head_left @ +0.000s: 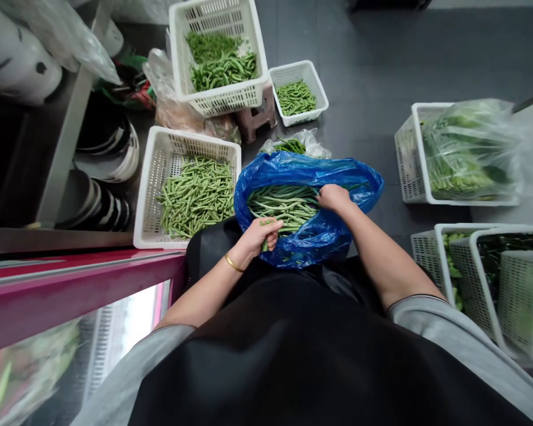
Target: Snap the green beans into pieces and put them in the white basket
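Observation:
A blue plastic bag (311, 251) lies open in front of my lap, with long green beans (288, 204) inside. My left hand (260, 235), wearing a gold bangle at the wrist, is closed around short green bean pieces (265, 244) at the bag's near left edge. Deeper in the bag on the right, my right hand (333, 198) has its fingers curled down at the long beans. What those fingertips hold, if anything, is hidden. Beside the bag on the left, a white basket (143, 219) contains a heap of short bean pieces (199, 195).
Behind stand a white basket (265, 59) of green pods above a brown stool (260, 115) and a smaller white basket (324, 103) of green pieces. Bagged greens (466, 154) fill a basket at right, with several more crates (473, 284) below. A pink-framed cabinet (93, 290) borders the left.

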`<state>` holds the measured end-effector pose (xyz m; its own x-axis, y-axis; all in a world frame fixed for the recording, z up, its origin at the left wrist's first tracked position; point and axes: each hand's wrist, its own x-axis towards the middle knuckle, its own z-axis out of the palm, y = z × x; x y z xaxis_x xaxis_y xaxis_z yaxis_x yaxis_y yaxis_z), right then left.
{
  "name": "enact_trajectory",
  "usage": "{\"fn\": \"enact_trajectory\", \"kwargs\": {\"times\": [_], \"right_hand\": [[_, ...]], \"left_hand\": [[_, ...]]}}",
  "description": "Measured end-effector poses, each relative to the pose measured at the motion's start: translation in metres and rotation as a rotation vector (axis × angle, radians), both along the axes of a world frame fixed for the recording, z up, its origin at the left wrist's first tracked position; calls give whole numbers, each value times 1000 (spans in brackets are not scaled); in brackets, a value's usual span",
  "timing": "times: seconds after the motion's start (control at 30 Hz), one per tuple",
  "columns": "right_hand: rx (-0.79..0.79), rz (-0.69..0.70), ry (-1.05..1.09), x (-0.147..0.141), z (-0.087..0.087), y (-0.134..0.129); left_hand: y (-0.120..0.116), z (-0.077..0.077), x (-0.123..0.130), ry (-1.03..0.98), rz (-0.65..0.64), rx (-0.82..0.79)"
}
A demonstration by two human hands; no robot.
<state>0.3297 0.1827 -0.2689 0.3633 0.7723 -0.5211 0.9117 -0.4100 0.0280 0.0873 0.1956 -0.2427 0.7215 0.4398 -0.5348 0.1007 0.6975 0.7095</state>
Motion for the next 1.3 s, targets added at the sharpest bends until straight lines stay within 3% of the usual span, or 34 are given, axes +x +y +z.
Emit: {"fn": "enact_trajectory", "kwargs": {"times": [0.1,0.23,0.37,0.5,0.57,0.67,0.73,0.77,0.83,0.93,1.0,1.1,1.17,1.23,1.3], "right_hand": [[135,31,8,-18,16,-33],[245,170,64,-61,37,-86],[362,246,194,-96,34,-123],[488,247,412,-111,28,-139],[591,73,561,-109,27,-137],[845,-483,828,-92,31,-124],[1021,-790,1020,-75,38,-115],[1074,-859,1107,-67,43,-114],[988,-819,1242,-55,53,-118],[433,-589,1319,-50,64,-136],[214,-547,1378,-54,65,-144],[356,-696,1563,-66,60,-135],[496,-785,1632,-73,58,-120],[581,-814,1632,-78,58,-105],[660,-804,1579,-81,61,-97]], "left_hand": [[-7,-1,1,77,-10,5],[-22,-7,14,178,-47,-16],[-35,-14,27,161,28,-108],[-41,-16,29,64,67,-174],[-42,-15,29,22,116,-174],[-46,-8,29,-50,185,-168],[-50,1,28,-95,135,-168],[-53,6,27,-112,73,-166],[-58,18,20,-140,-71,-141],[-62,36,2,-148,-260,-28],[-62,44,-10,-114,-377,69],[-61,48,-23,-34,-537,165],[-62,45,-26,0,-562,195],[-63,41,-26,14,-497,193],[-64,33,-25,36,-349,168]]}}
